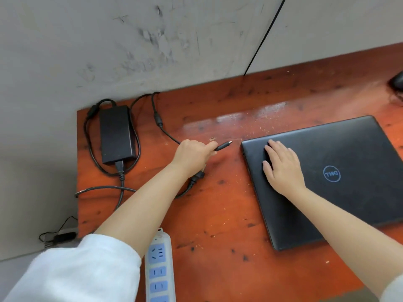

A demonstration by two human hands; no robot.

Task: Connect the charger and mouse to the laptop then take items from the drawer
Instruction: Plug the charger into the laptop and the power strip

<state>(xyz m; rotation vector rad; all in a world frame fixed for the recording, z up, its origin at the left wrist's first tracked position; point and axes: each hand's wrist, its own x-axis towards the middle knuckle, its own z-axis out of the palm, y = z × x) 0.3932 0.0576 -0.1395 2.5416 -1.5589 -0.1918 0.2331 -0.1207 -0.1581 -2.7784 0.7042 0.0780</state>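
Observation:
A closed black laptop [340, 162] lies on the right of the red-brown wooden desk [218, 214]. My right hand [281, 166] rests flat on its lid near the left edge, fingers spread. My left hand [192, 155] pinches the charger's barrel plug [224, 146], its tip pointing at the laptop's left side, a short gap away. The black charger brick [116, 134] sits at the desk's far left corner with its cable [165, 131] looping to my hand. A black mouse [398, 81] is cut off at the right edge.
A white power strip [160, 269] with blue sockets lies at the desk's front edge under my left forearm. The charger's mains plug [197, 177] lies on the desk below my left wrist. A grey scuffed wall stands behind. A small black adapter [63, 237] sits on the floor.

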